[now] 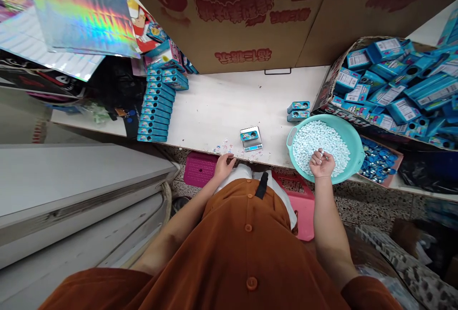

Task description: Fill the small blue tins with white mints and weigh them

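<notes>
Your right hand (322, 164) has its grip curled partly closed, palm up, over the white pieces (315, 133) in the turquoise basin (357, 150); whether it holds any is too small to tell. Your left hand (224, 166) has a loose grip, fingers extended at the front edge of the white worktop (214, 105), just beside scattered small round stickers (224, 147), with nothing seen in it. A large printed cardboard box (246, 28) stands along the back, and a pink stool (302, 212) shows on the speckled floor below. Near the middle front, a small scale (255, 148) bears one blue box (249, 136). To your left, more blue boxes stand in a long row (155, 109). To your right, the basin sits near an open carton (325, 98) heaped with blue boxes and a shallow tray (396, 161) of shiny blue discs (377, 160).
</notes>
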Motion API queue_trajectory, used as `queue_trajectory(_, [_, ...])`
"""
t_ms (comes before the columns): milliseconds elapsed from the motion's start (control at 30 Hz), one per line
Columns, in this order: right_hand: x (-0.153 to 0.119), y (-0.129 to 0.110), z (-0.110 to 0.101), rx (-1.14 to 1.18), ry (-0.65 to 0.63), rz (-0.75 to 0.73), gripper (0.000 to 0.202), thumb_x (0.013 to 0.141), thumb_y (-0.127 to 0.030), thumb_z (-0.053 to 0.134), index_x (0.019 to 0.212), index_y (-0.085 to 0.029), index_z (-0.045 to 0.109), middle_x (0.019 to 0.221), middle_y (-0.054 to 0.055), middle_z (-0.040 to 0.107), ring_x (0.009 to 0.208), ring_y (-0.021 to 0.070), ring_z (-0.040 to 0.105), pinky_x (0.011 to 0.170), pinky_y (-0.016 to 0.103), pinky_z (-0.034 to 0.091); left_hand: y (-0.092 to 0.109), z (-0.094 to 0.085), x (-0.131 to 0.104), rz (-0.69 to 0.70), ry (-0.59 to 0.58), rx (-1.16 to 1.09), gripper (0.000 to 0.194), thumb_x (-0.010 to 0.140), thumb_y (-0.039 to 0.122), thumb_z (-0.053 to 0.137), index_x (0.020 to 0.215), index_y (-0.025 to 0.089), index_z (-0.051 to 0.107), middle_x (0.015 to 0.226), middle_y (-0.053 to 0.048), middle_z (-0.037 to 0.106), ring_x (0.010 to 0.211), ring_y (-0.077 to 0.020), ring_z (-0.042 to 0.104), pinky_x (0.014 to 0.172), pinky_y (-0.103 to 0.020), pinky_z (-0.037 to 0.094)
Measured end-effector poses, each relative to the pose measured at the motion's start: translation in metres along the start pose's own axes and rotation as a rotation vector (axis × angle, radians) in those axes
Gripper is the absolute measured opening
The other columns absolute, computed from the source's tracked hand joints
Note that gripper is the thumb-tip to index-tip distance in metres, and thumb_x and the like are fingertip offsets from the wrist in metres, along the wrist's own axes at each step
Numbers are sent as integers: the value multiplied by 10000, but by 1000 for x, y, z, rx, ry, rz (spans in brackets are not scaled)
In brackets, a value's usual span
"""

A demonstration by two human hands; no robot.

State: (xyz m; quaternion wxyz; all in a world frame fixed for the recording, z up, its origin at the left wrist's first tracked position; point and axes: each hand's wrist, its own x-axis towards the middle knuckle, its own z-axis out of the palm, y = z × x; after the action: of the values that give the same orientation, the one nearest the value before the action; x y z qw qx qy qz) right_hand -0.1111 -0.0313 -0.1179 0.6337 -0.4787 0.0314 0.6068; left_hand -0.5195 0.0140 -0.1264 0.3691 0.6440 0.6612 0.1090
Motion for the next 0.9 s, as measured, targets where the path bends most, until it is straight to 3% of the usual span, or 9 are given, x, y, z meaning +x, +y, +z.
queue_trajectory(100, [7,3,2,6,62,-19,111,698,-266,501,765,-189,546,631,-25,480,443,65,405,373,188,376,0,0,0,2,5,5,197,828,308,539,974,193,605,984,-70,669,978,-221,589,904,-388,456])
queue_trajectory(200, [9,7,7,-16,150,-85,153,687,-292,502,765,-177,567,746,32,576,643,116,566,519,236,491,-1,-1,0,7,5,3,208,832,321,533,976,190,605,979,-71,671,969,-220,590,895,-385,458])
queue_trajectory(333, [7,13,23,18,201,-91,145,698,-330,522,668,-188,519,751,33,596,710,132,595,589,254,516,-1,-1,0,-6,2,-4,209,826,325,540,969,189,607,969,-69,672,958,-220,594,886,-382,462])
queue_trajectory(567, [21,50,80,104,277,-17,259,760,-370,544,612,-216,396,564,-48,485,543,86,539,528,219,498,-4,0,0,-15,1,-21,192,819,314,550,953,191,611,964,-69,671,952,-220,591,879,-382,462])
queue_trajectory(900, [51,102,159,110,234,19,195,830,-347,462,684,-220,482,631,-26,559,621,86,598,646,232,535,-28,-8,-1,-64,32,-47,175,818,305,553,935,192,619,952,-68,672,928,-210,604,873,-380,468])
